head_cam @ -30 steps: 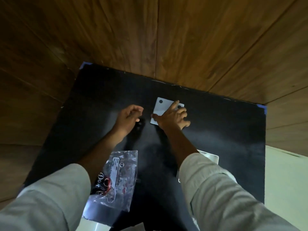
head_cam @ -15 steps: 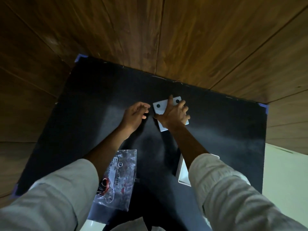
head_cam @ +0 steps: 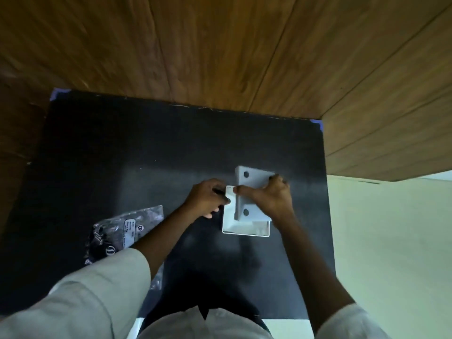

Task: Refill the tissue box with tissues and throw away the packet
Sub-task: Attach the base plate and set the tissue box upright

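A white open tissue box (head_cam: 244, 227) rests on the black table (head_cam: 146, 155), right of centre. Over its far half I hold a white lid (head_cam: 254, 183) with two round holes. My right hand (head_cam: 269, 199) grips the lid from the right, thumb across its near side. My left hand (head_cam: 208, 199) pinches the box's left far corner. A clear plastic packet (head_cam: 127, 231) with a printed label lies flat at the left, partly under my left sleeve.
The wooden wall (head_cam: 220, 45) rises right behind the table's far edge. Pale floor (head_cam: 391, 241) shows past the table's right edge. Blue tape marks the table's far corners (head_cam: 318, 123).
My right hand carried the lid from the far middle of the table back toward me and over the box. My left hand came to the box's corner. The camera tilted down.
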